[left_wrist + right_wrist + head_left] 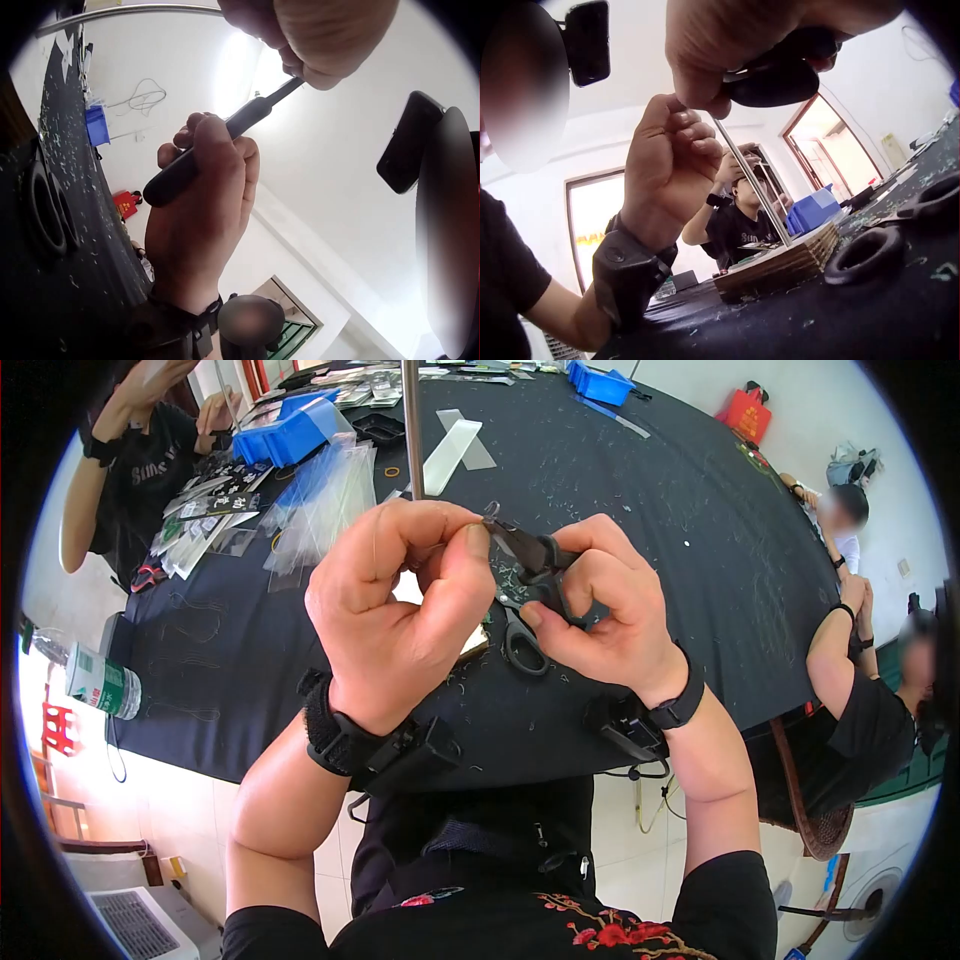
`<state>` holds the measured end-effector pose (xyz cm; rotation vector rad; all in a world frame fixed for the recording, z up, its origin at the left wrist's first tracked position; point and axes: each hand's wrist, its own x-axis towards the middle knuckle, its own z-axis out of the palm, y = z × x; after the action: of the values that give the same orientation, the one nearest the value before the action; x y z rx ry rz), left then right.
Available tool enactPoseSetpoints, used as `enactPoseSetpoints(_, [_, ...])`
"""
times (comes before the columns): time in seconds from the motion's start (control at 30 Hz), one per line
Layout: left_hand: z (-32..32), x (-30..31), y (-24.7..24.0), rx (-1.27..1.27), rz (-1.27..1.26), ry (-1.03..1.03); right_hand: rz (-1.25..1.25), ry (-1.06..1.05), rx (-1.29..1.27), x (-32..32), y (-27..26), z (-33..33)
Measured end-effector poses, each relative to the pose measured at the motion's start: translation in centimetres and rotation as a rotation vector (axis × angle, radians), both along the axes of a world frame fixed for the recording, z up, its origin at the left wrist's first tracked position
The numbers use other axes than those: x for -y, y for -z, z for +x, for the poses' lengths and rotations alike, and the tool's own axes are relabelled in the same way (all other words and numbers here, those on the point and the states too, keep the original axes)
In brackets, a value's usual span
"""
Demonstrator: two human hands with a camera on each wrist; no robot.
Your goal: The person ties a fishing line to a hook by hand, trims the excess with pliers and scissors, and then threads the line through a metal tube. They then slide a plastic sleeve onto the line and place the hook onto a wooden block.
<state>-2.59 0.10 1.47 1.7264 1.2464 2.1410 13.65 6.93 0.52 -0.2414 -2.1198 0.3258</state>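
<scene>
My left hand (400,595) pinches a small silvery hook-shaped piece (491,509) between thumb and forefinger, its curl showing above the fingertips. The black-handled pliers (540,556) are in my right hand (617,605), fingers and thumb curled round the handles. Their jaws point left and meet the left fingertips, which hide the tips. In the left wrist view one long dark plier handle (174,177) lies across the right palm. Below the hands, dark-handled scissors (525,647) lie on the black-covered table (620,690).
A metal rod (411,430) rises from a layered wooden block (810,255) just beyond the hands. Clear plastic sleeves (325,510), a blue bin (285,432) and white strips (452,455) lie farther back. Small clippings are scattered about. Other people sit left and right.
</scene>
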Motion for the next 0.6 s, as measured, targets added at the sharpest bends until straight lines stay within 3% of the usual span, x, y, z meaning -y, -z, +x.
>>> enactPoseSetpoints(0.33, [-0.2, 0.1, -0.5, -0.17, 0.169, -0.081, -0.031, -0.057, -0.087, 1.3, -0.2, -0.2])
enactPoseSetpoints(0.5, [-0.3, 0.8, -1.1, -0.319, 0.338, -0.056, 0.265, -0.053, -0.126, 1.0, -0.5, -0.1])
enactPoseSetpoints(0.6, [-0.8, 1.7, -0.9, -0.411, 0.288, 0.014, 0.325, -0.056, -0.141, 1.0, -0.6, -0.1])
